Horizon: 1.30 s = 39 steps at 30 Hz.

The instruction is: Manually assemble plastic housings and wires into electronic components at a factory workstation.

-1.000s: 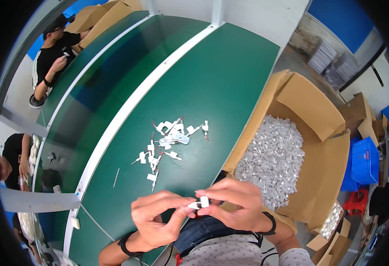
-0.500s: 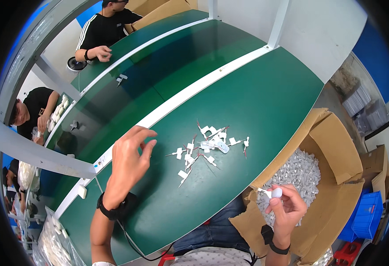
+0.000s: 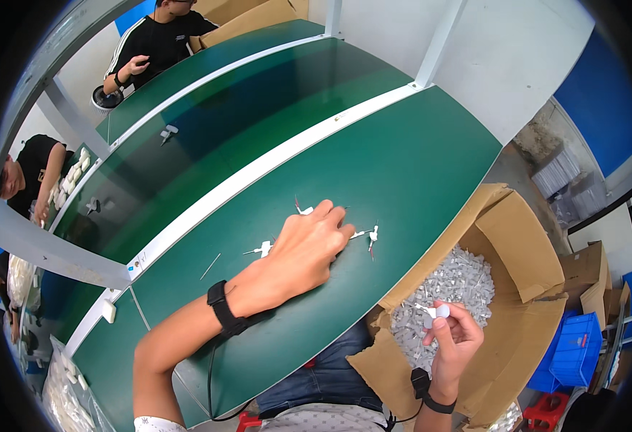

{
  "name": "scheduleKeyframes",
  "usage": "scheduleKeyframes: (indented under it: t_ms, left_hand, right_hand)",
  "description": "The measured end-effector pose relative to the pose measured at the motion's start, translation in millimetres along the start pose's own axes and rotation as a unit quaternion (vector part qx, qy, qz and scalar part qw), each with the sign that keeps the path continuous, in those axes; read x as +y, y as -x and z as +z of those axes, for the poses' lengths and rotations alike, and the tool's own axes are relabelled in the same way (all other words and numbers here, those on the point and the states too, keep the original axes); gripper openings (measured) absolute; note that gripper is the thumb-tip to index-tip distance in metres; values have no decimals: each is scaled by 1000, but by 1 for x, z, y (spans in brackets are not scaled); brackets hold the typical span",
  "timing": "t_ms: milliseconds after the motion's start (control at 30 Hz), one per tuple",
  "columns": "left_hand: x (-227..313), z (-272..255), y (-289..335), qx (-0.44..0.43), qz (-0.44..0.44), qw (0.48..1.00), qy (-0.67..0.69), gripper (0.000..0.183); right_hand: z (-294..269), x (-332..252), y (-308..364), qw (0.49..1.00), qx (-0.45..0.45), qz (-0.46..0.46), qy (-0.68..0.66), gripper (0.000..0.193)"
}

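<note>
My left hand (image 3: 303, 252) reaches over a small pile of white plastic parts on the green table. Its fingers curl down into the pile, and the hand hides the fingertips and most of the parts. White pieces with thin dark and red leads (image 3: 264, 249) show beside its thumb side, and another such piece (image 3: 373, 235) lies just right of the fingers. My right hand (image 3: 460, 335) pinches a small white part with a rounded pale-grey end (image 3: 438, 312) between thumb and fingers. It hovers over a carton full of similar small grey-white pieces (image 3: 418, 295).
The open carton (image 3: 528, 342) stands against the table's right edge. A white rail (image 3: 272, 165) separates the table from a dark green belt (image 3: 208, 119) carrying loose pieces. Two people work beyond it. Blue crates (image 3: 575, 345) are at right; bagged white parts (image 3: 71, 385) lie lower left.
My left hand has moved right, from open above the table down onto the pile. The right hand still pinches the same part. The whole view has shifted slightly.
</note>
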State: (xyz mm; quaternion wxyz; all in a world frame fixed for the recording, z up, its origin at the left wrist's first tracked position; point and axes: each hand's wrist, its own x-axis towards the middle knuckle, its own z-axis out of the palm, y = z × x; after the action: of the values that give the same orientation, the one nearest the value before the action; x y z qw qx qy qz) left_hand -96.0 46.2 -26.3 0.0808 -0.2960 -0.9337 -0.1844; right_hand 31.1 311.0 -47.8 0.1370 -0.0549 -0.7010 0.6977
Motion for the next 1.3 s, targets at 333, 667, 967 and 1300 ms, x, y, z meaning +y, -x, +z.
scheduleKeyframes:
  t_ms: [333, 667, 967, 1300]
  left_hand:
    - [-9, -23, 7, 105, -173, 936, 289, 18]
    - [-32, -47, 54, 167, -248, 875, 381, 21]
    - [-31, -47, 81, 87, -271, 924, 256, 23]
    - [-15, -108, 280, 149, -386, 909, 46, 38]
  right_hand:
    - [-5, 8, 1, 999, 12, 31, -42, 21]
    - [-3, 10, 2, 998, -48, 46, -8, 22]
    - [-3, 17, 3, 997, -30, 43, 58, 25]
    - [18, 3, 2, 988, 1, -11, 156, 26]
